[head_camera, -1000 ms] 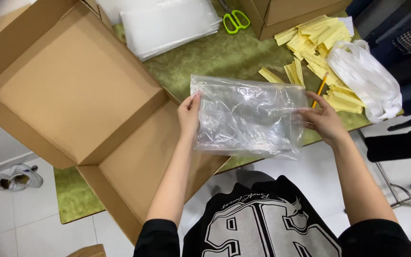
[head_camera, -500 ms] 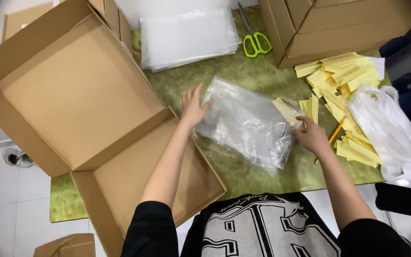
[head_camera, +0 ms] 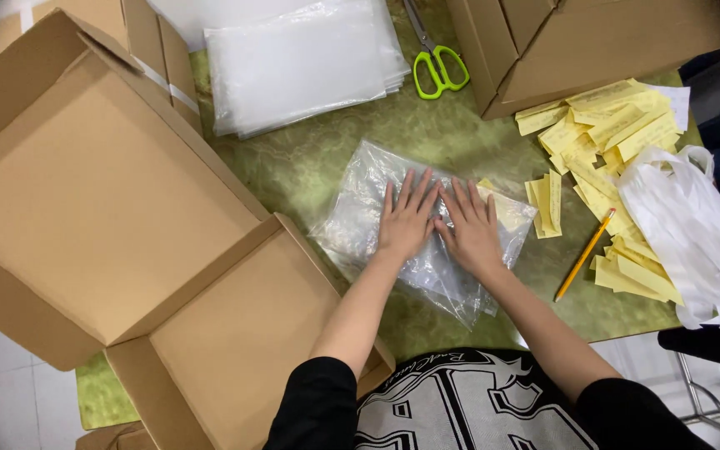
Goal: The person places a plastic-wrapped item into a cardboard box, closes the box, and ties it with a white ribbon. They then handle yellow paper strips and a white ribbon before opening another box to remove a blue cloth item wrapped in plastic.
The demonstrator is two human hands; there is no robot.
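lowered from mid-air, the clear plastic bag (head_camera: 360,212) now lies on the green mat (head_camera: 310,162) beside the open cardboard box (head_camera: 110,208); left hand (head_camera: 406,221) and right hand (head_camera: 468,229) press it open-palmed, gripping nothing. smoothing outward from the centre would best push the air out.

I see a clear plastic bag (head_camera: 360,212) lying flat at centre, a stack of clear bags (head_camera: 302,62) above it, yellow paper labels (head_camera: 602,125) at right, and an open brown carton (head_camera: 102,208) at left.
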